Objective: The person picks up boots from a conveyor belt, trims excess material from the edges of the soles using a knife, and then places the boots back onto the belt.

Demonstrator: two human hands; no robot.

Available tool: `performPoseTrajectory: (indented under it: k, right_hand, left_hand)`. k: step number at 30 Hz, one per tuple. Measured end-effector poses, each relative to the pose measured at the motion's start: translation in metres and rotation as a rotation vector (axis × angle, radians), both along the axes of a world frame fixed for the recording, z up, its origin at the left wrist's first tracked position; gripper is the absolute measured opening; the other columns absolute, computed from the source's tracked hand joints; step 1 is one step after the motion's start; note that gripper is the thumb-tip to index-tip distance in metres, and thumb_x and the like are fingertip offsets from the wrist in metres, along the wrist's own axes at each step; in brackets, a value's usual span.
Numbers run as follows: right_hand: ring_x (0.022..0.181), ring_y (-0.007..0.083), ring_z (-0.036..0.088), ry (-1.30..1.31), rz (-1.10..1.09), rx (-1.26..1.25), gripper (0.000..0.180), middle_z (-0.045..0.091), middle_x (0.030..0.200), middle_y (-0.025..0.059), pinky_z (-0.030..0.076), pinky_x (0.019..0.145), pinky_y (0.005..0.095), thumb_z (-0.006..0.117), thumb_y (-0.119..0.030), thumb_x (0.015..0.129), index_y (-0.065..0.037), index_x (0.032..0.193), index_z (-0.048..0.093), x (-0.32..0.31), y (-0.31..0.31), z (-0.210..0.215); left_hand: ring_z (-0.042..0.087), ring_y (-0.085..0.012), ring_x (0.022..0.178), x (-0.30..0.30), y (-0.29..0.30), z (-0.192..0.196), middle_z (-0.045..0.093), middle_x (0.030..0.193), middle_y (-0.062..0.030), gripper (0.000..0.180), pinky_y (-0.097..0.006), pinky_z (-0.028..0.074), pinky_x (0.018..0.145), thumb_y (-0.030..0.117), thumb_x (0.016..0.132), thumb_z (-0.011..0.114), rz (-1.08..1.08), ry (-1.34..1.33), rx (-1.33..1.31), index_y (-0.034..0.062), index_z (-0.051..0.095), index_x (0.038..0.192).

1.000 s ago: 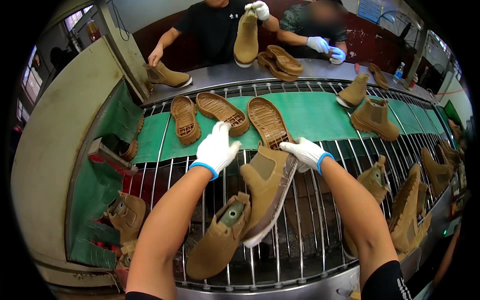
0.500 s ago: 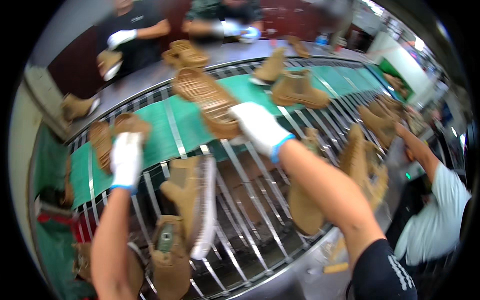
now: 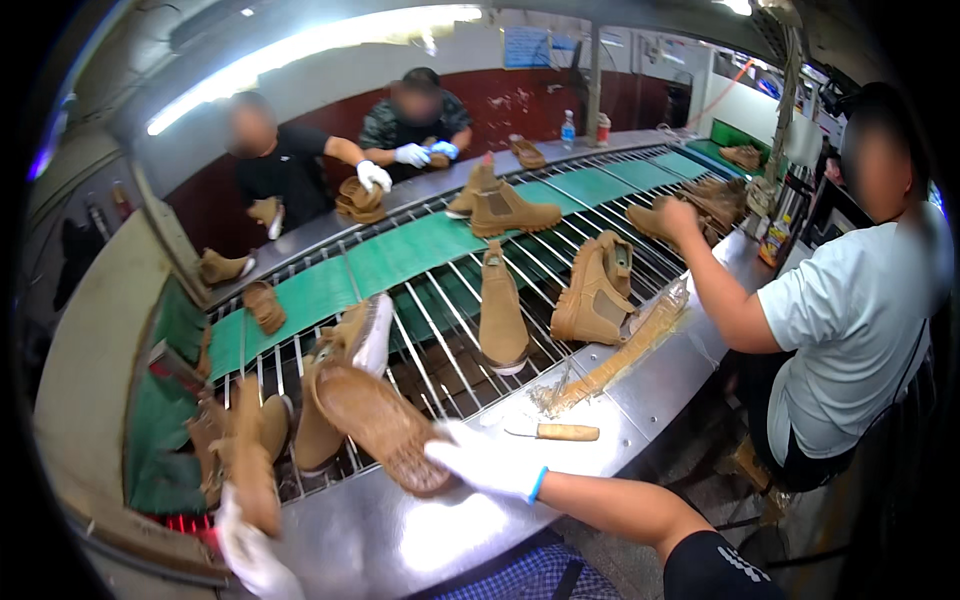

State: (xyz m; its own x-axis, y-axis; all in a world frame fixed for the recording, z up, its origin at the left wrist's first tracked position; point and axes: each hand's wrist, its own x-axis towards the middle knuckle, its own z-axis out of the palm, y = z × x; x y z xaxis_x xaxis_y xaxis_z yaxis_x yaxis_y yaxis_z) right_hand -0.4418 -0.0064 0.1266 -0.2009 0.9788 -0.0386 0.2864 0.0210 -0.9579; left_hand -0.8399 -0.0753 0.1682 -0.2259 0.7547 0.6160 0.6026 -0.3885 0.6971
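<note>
Sole point(image 3: 372, 410), brown and hollow side up, slants at seven o'clock, its near end in the right hand point(image 3: 490, 463), fingers nearly closed, probably to leave the inside untouched. Farther out at seven, the blurred left hand point(image 3: 255, 555) grips a second sole point(image 3: 252, 455) by its lower end, roughly upright; how tightly cannot be told. At five o'clock a wooden-handled tool point(image 3: 568, 432) lies on the metal ledge point(image 3: 360, 530), apparently for easy reach.

White-over-red wall point(image 3: 520, 98) is standing behind conveyor point(image 3: 395, 257); tube light point(image 3: 300, 50) is glowing above conveyor; cream panel point(image 3: 85, 375) is flanking conveyor's left.
</note>
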Motion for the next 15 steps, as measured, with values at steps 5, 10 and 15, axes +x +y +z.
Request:
performPoseTrajectory:
  k: [5,10,15]
  right_hand:
    - [0.128,0.0404,0.063,-0.44,0.122,0.155,0.068,0.062,0.143,0.0233,0.05,0.111,0.0488,0.064,-0.054,0.101,-0.006,0.148,0.058,0.07,-0.056,0.04]
    - [0.119,0.0289,0.068,-0.298,-0.805,0.628,0.033,0.07,0.128,0.0155,0.053,0.107,0.0395,0.069,-0.014,0.099,-0.004,0.131,0.068,0.22,-0.007,-0.007]
    - [0.124,0.0398,0.066,-0.584,-1.343,0.323,0.04,0.066,0.137,0.0213,0.053,0.107,0.0478,0.064,-0.026,0.1,-0.01,0.137,0.064,0.368,0.012,-0.076]
  left_hand:
    - [0.062,-0.0462,0.131,0.012,-0.167,-0.069,0.066,0.137,-0.0285,0.027,-0.051,0.049,0.113,0.008,0.098,0.073,0.036,0.442,-0.13,-0.0052,0.069,0.122]
    - [0.056,-0.0505,0.137,0.065,-0.197,-0.054,0.067,0.134,-0.0283,0.038,-0.057,0.044,0.118,0.012,0.092,0.081,0.2,0.465,-0.027,-0.0079,0.068,0.122]
    - [0.051,-0.0518,0.14,0.137,-0.149,-0.068,0.061,0.144,-0.0276,0.069,-0.058,0.039,0.122,0.016,0.083,0.087,-0.181,0.24,-0.271,-0.0028,0.06,0.143]
